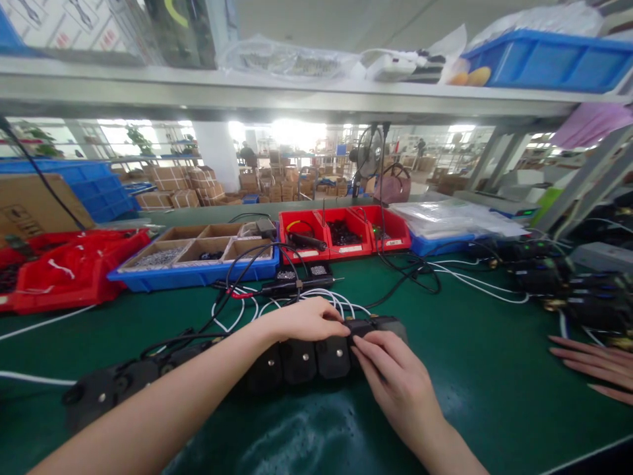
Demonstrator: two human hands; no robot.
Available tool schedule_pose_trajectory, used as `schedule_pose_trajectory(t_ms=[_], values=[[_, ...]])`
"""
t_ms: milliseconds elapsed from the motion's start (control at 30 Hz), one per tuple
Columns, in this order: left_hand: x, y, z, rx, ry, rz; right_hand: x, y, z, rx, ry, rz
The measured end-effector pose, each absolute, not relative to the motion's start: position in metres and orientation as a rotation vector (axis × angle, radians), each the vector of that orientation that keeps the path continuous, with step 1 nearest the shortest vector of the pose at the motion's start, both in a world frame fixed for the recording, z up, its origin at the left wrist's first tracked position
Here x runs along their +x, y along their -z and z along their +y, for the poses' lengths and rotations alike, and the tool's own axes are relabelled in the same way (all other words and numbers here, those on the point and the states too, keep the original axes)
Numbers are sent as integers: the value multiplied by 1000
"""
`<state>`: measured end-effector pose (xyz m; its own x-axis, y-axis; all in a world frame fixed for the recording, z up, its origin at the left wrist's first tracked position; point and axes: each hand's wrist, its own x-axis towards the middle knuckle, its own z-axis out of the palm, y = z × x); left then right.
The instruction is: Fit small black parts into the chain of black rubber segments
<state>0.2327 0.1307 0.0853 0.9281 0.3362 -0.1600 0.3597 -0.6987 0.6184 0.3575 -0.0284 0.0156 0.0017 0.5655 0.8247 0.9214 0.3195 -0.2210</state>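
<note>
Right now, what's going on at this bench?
A person's left hand and right hand come together at a black housing near the right end of a row of similar housings on the green tabletop. Whether the fingertips pinch something small is unclear. A pen-shaped tool with a metal tip lies beyond the row. At far right is another person's hand.

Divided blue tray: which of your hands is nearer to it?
Left. The left hand is in front of the divided blue tray and to its right; the right hand is farther right and lower in view.
</note>
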Motion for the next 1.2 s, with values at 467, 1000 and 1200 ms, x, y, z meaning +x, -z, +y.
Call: schedule_pose_trajectory(t_ms=[467, 1000, 1200], values=[[235, -87, 127, 2467, 72, 515, 362, -11, -25, -1401, 349, -1635], [230, -113, 106, 1575, -262, 701, 356, -42, -44, -1359, 372, -1438], [244, -115, 75, 1132, -198, 657, 340, -57, -40, -1349, 446, -1595]])
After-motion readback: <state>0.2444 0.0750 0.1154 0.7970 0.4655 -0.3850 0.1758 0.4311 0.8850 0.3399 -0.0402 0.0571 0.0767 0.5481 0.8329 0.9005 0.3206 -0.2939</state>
